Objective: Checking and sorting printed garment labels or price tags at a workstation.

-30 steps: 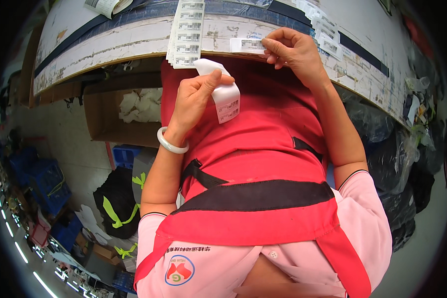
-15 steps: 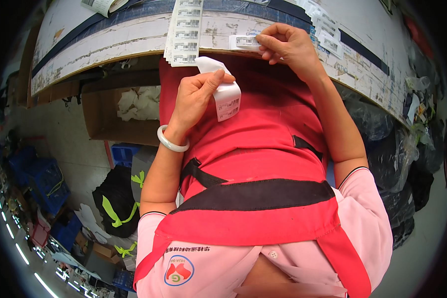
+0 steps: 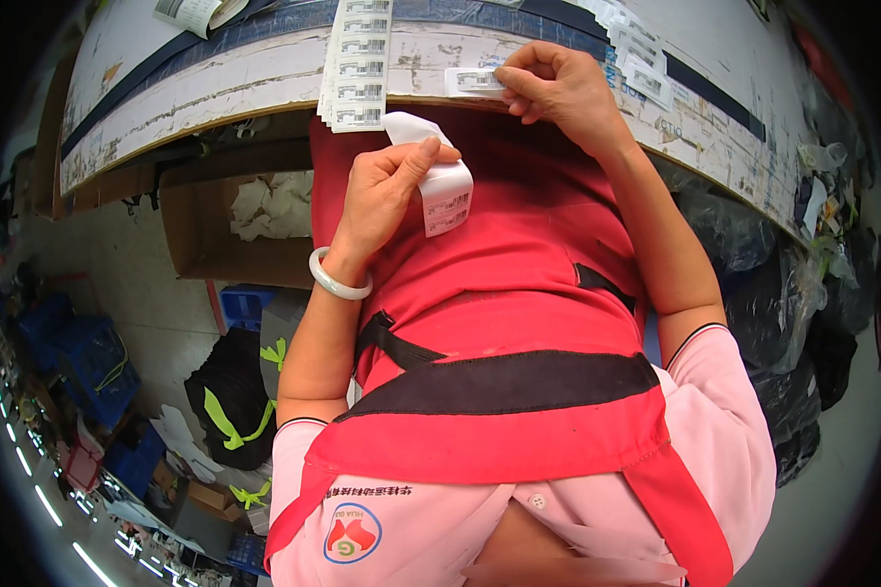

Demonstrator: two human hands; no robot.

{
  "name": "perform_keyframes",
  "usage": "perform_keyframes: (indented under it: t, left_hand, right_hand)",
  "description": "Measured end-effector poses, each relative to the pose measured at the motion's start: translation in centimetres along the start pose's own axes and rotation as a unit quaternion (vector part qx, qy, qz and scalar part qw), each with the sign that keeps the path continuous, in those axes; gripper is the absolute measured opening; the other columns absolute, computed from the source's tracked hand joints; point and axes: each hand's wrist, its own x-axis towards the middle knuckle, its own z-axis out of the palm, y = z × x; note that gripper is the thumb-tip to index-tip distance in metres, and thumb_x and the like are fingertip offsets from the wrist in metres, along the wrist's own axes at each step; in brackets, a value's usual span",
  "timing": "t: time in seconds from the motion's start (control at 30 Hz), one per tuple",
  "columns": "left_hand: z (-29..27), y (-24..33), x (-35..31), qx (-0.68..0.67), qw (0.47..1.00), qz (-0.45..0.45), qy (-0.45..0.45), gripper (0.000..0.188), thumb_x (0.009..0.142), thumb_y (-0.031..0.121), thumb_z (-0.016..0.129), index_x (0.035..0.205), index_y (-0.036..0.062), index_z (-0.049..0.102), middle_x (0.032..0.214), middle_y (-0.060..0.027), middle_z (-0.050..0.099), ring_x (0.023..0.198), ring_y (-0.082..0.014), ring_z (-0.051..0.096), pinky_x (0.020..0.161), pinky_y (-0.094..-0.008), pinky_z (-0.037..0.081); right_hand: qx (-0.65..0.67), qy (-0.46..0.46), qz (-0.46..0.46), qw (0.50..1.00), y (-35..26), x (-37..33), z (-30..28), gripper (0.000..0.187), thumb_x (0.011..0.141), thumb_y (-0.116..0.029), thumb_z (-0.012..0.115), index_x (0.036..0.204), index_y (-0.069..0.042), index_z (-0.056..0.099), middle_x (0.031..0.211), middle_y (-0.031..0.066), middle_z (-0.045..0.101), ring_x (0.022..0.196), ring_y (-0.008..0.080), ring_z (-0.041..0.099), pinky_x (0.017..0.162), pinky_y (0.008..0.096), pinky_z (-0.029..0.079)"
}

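Note:
My left hand [image 3: 394,186] is closed on a strip of white barcode labels [image 3: 447,201], pinched under the thumb, with its printed end hanging over my red apron. At the table's near edge my right hand [image 3: 561,93] pinches the right end of a small white barcode label [image 3: 474,82], which lies on or just over a white piece. The fingertips hide that end, so I cannot tell whether label and piece are stuck together. Left of it, a stack of long label strips [image 3: 359,88] runs across the table and slightly over its edge.
Several labelled white pieces [image 3: 643,61] overlap at the right on the worn white table [image 3: 255,83]. A curled printed sheet [image 3: 198,12] lies at the far left. Below stands a cardboard box [image 3: 201,230] with crumpled paper. Black plastic bags [image 3: 764,293] are piled to the right.
My right hand has shifted slightly left and up in the picture with the label. The left hand keeps its grip on the strip and has hardly moved.

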Motion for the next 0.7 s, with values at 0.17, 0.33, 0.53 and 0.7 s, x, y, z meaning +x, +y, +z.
perform_keyframes:
  t: [0.17, 0.33, 0.53, 0.7]
  left_hand:
    - [0.2, 0.0, 0.0, -0.004, 1.0, 0.004, -0.001, 0.037, 0.098, 0.03, 0.055, 0.097, -0.0026, 0.072, 0.087, -0.0054, 0.07, 0.078, -0.008, 0.058, 0.071, -0.0221, 0.046]
    - [0.2, 0.0, 0.0, -0.001, 1.0, 0.004, -0.002, 0.037, 0.098, 0.03, 0.055, 0.097, -0.0026, 0.072, 0.087, -0.0055, 0.07, 0.078, -0.0083, 0.059, 0.071, -0.0222, 0.046]
    - [0.1, -0.1, 0.1, -0.009, 1.0, -0.001, -0.002, 0.036, 0.098, 0.03, 0.056, 0.097, -0.0024, 0.072, 0.088, -0.0053, 0.07, 0.079, -0.0082, 0.059, 0.072, -0.0222, 0.046]
    - [0.3, 0.1, 0.1, 0.001, 1.0, 0.0, -0.001, 0.035, 0.098, 0.029, 0.056, 0.097, -0.0023, 0.072, 0.088, -0.0049, 0.07, 0.08, -0.0081, 0.059, 0.073, -0.0222, 0.046]
  right_hand:
    - [-0.023, 0.002, -0.006, 1.0, -0.2, -0.1, -0.1, 0.017, 0.091, -0.019, 0.065, 0.093, -0.002, 0.064, 0.076, 0.0006, 0.064, 0.065, 0.0054, 0.059, 0.057, 0.0191, 0.051]
    - [-0.024, 0.009, -0.016, 1.0, -0.4, -0.1, 0.2, 0.018, 0.089, -0.016, 0.063, 0.09, 0.002, 0.064, 0.074, 0.0048, 0.064, 0.064, 0.0093, 0.063, 0.057, 0.0226, 0.054]
    - [-0.068, 0.015, -0.032, 0.997, -0.9, -0.3, 0.9, 0.019, 0.092, -0.019, 0.064, 0.09, 0.0, 0.063, 0.075, 0.0017, 0.063, 0.063, 0.0063, 0.059, 0.056, 0.0201, 0.052]
    - [-0.075, 0.017, -0.037, 0.996, -0.7, -0.3, 0.5, 0.019, 0.092, -0.019, 0.063, 0.091, 0.0, 0.063, 0.075, 0.0019, 0.063, 0.062, 0.0067, 0.059, 0.056, 0.0201, 0.051]
